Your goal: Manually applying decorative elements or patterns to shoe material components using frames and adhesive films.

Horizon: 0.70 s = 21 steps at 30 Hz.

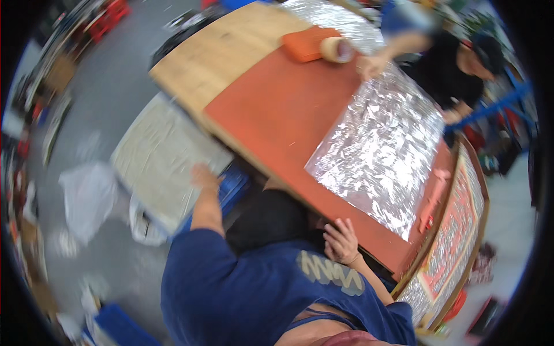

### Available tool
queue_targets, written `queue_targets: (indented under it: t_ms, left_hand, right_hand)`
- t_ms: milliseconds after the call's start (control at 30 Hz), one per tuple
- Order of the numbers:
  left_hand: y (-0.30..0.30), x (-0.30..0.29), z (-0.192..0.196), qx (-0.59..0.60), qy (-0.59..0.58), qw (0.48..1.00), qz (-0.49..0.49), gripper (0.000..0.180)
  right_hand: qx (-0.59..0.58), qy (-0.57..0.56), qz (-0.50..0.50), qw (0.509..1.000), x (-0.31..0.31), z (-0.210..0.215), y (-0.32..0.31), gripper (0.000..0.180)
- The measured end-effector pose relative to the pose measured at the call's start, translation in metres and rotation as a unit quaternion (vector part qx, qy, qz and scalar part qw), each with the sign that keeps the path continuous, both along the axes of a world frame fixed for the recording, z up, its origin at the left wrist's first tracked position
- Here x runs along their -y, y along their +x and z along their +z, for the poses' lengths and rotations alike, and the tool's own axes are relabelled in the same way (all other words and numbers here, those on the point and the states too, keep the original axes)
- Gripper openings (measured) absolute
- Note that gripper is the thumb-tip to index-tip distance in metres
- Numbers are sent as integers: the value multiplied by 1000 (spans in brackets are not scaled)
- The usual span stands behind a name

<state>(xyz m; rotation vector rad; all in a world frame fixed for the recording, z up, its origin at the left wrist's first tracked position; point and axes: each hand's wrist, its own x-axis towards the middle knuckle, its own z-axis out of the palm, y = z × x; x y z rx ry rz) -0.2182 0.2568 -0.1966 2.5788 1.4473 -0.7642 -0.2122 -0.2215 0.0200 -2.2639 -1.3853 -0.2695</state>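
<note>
Grey floor [104, 132] around wooden table [231, 43]; red mat [277, 106] on table. Silver sheet [381, 150] over mat's right part, co-worker's hand [373, 66] at its far corner. Right hand [341, 241] at mat's near edge, fingers extended, slightly apart. Left hand [204, 176] left of mat, by pale-topped board [156, 150], blurred; cannot tell if spread.

Two of your hands in view, left hand [204, 176] and right hand [341, 242], one co-worker [444, 72], one desk [231, 43], one red mat [271, 109], one foil sheet [378, 158] on it, one tape roll [336, 50]
</note>
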Motion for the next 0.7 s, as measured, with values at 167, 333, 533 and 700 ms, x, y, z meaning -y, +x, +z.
queue_targets:
  t_ms: [167,333,533,700]
  left_hand:
    - [8,24,0,16,-25,1000,6,107]
    - [-24,18,-30,76,-6,996,-54,89]
    - [-42,-25,-26,174,-118,968,-135,69]
    - [-37,-7,10,364,-103,922,-81,35]
  right_hand:
    - [-10,-2,-35,999,10,5,1,18]
    - [4,13,-38,999,16,5,0,15]
    - [7,45,-39,998,15,7,-1,16]
    - [16,46,-60,997,19,1,-3,16]
